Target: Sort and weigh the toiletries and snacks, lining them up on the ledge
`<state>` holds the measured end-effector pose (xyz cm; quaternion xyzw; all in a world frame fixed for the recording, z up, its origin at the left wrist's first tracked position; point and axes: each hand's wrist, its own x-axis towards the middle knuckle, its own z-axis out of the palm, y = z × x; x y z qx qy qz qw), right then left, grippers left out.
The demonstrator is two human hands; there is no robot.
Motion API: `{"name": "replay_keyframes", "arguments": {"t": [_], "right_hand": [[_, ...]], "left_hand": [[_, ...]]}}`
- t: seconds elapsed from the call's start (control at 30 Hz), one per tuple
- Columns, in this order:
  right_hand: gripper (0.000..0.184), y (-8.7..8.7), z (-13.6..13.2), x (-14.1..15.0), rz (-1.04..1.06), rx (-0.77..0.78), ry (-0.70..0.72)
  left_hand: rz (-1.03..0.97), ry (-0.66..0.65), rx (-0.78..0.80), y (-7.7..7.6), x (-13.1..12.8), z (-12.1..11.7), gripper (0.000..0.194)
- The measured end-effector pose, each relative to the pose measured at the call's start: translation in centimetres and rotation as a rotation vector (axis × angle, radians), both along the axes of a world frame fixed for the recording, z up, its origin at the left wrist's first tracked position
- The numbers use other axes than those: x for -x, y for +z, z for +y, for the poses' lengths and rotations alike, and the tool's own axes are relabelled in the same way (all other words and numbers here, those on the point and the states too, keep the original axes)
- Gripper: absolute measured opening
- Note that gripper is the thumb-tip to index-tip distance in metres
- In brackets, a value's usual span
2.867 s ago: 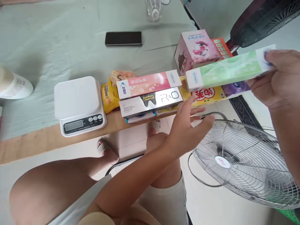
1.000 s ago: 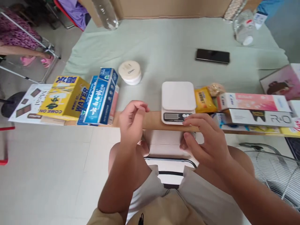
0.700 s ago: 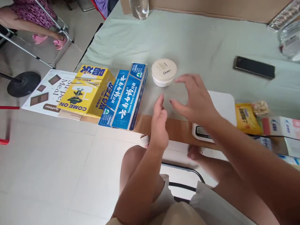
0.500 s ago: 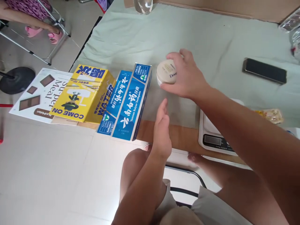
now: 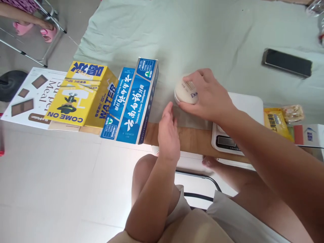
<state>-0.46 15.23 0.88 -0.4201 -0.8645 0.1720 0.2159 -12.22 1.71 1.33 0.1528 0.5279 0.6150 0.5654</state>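
A round cream-coloured Dove jar (image 5: 184,91) is gripped by its sides in my right hand (image 5: 209,94), lid facing up. Whether its base touches the cloth I cannot tell. Just in front of the jar, at the table's near edge, my left hand (image 5: 169,131) is held on its side, fingers extended, holding nothing. To its left two blue toothpaste boxes (image 5: 138,104) lie side by side. The white kitchen scale (image 5: 245,104) sits to the right, partly covered by my right forearm.
A yellow box (image 5: 73,98) and a white Meal box (image 5: 27,91) extend leftward along the edge. Right of the scale lie a yellow packet (image 5: 277,122) and a small wrapped item (image 5: 293,113). A dark phone (image 5: 287,63) rests farther back. Another person's feet in pink slippers (image 5: 48,33) show at upper left.
My right hand has brought the jar nearer to me and slightly right. My left hand stays open and has shifted a little left in view. The whole view has tilted slightly downward.
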Motion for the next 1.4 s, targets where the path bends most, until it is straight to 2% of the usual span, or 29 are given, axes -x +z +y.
{"name": "replay_keyframes", "arguments": {"t": [0.17,0.27,0.37,0.47,0.57,0.63,0.73,0.87,1.03,1.23,1.3,1.4], "right_hand": [[0.079,0.9,-6.2,-2.0,-0.077,0.108,-0.098],[0.079,0.6,-8.9,-2.4,-0.034,0.129,-0.120],[0.072,0.6,-10.6,-2.7,0.045,0.028,-0.152],[0.061,2.3,-11.7,-3.7,0.167,-0.201,-0.160],[0.056,4.4,-11.9,-6.0,0.245,-0.325,-0.192],[0.054,4.7,-11.6,-8.3,0.244,-0.324,-0.227],[0.055,2.8,-10.6,-11.9,0.271,-0.345,-0.251],[0.056,-0.2,-9.8,-15.2,0.303,-0.357,-0.291],[0.069,-1.0,-9.0,-16.0,0.283,-0.345,-0.350],[0.076,-1.3,-9.0,-15.9,0.253,-0.268,-0.335],[0.074,-1.1,-9.8,-16.0,0.262,-0.301,-0.360],[0.060,-0.8,-11.0,-16.1,0.320,-0.370,-0.378]], "left_hand": [[-0.062,-0.035,-0.048,1.4,-0.6,0.1,0.054],[-0.027,-0.059,-0.065,1.8,-1.0,-0.3,0.050],[0.033,-0.076,-0.104,1.8,-1.1,-1.2,0.049],[0.148,-0.113,-0.275,1.9,-1.4,-1.7,0.051],[0.213,-0.222,-0.477,1.8,-2.4,-1.4,0.057],[0.282,-0.307,-0.600,1.6,-3.5,-0.6,0.055],[0.443,-0.399,-0.673,1.0,-5.7,0.8,0.055],[0.534,-0.475,-0.620,0.4,-8.0,2.4,0.066],[0.539,-0.508,-0.576,-0.3,-9.1,3.3,0.076],[0.684,-0.517,-0.610,-1.0,-8.7,3.1,0.071],[0.721,-0.482,-0.583,-1.2,-8.4,3.0,0.078],[0.767,-0.437,-0.543,-1.6,-8.1,3.1,0.089]]}}
